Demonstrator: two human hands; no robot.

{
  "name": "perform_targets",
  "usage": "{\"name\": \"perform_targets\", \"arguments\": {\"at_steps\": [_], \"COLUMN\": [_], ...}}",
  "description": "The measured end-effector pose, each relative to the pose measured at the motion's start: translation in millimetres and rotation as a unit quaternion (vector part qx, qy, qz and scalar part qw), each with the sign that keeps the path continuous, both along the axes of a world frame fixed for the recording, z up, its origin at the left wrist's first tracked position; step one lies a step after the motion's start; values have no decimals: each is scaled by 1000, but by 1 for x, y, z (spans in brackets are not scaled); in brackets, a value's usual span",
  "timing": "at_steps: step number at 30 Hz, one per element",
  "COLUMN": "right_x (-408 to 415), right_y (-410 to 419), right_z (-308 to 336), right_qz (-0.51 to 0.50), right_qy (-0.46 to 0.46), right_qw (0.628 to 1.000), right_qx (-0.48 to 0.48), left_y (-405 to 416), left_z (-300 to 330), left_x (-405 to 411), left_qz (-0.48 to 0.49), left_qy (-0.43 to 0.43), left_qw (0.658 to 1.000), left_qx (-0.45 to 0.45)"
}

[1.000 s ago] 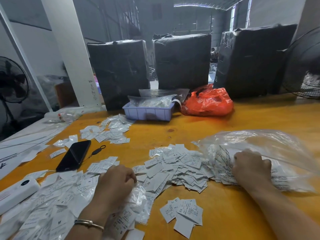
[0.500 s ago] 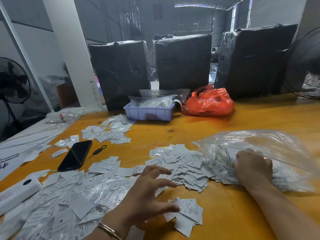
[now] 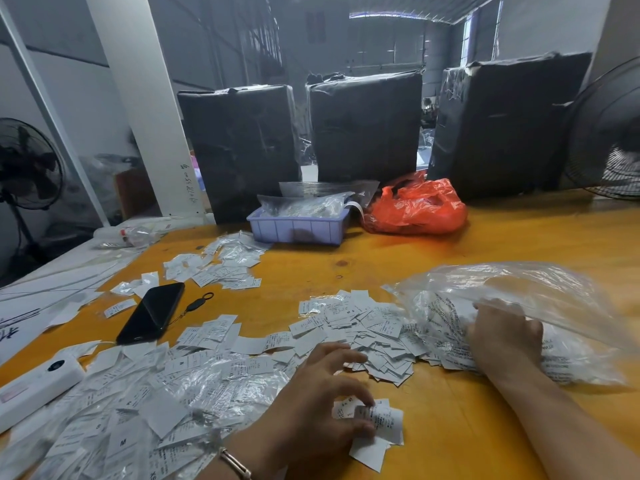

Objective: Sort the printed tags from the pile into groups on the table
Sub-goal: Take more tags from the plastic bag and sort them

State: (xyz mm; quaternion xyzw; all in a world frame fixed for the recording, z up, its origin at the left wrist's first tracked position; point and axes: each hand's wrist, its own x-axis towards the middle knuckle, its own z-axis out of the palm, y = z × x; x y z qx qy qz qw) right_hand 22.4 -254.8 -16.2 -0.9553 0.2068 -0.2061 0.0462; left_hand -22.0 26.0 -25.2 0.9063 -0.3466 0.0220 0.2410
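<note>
Your left hand (image 3: 322, 407) is nearest, over the small group of tags (image 3: 377, 427) at the table's (image 3: 485, 244) front edge. Thumb and fingertips curl down onto the top tag there, pinching it; the other fingers are bent and spread. There's a bracelet (image 3: 235, 464) on that wrist.

To the left of it, a wide spread of tags (image 3: 138, 403) mixed with small clear sleeves covers the near-left corner. A white device (image 3: 34, 386) lies at its left edge.

Your right hand (image 3: 505, 337) is inside the mouth of the clear plastic bag (image 3: 519, 306), fingers curled onto the tags in it. I cannot tell whether it grips any.

Between your hands, the main pile (image 3: 360, 334) fans out from the bag opening.

Further back on the left, a black phone (image 3: 152, 313) lies face up, with a small black key tag (image 3: 197, 303) just beside it. Beyond those is another sorted group of tags (image 3: 225, 265).

At the far edge, a lilac tray (image 3: 298, 228) holds clear bags, and an orange plastic bag (image 3: 415, 207) sits beside it. Three black-wrapped bales (image 3: 363, 126) stand behind them. One fan (image 3: 609, 133) is at the far right and another fan (image 3: 24, 164) at the far left.
</note>
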Motion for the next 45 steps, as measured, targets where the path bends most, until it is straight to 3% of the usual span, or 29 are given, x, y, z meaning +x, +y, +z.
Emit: {"name": "perform_targets", "arguments": {"at_steps": [2, 7, 13, 16, 19, 21, 24, 28, 34, 40, 45], "right_x": [0, -3, -7, -7, -6, -8, -15, -26, -43, -53, -59], "right_y": [-2, -2, 3, 4, 4, 6, 19, 48, 75, 88, 96], "right_z": [-1, -3, 2, 2, 1, 4, 11, 14, 17, 19, 15], "right_qz": [5, 18, 68, 101, 87, 88, 151, 238, 326, 357, 345], "right_qy": [19, -42, -222, -248, -235, -245, -226, -103, 30, 30, -60], "right_qw": [1000, 999, 966, 958, 953, 927, 855, 749, 691, 694, 756], "right_qx": [-5, 9, 109, 101, 173, 269, 443, 610, 645, 624, 553], "left_y": [-1, -1, 5, 9, 12, 14, 16, 17, 16, 11, 7], "left_z": [1, 6, 11, 12, 12, 13, 14, 16, 19, 20, 20], "left_x": [-1, -2, -6, -6, -4, -3, -4, -5, -6, -6, -7], "left_qz": [-7, -3, 51, 94, 107, 114, 101, 107, 86, 42, 58], "left_qy": [17, 89, 182, 184, 159, 155, 169, 193, 180, 184, 166], "left_qw": [999, 990, 947, 928, 927, 919, 911, 903, 917, 933, 928], "left_qx": [-36, -112, -259, -309, -321, -344, -362, -370, -344, -306, -330]}}
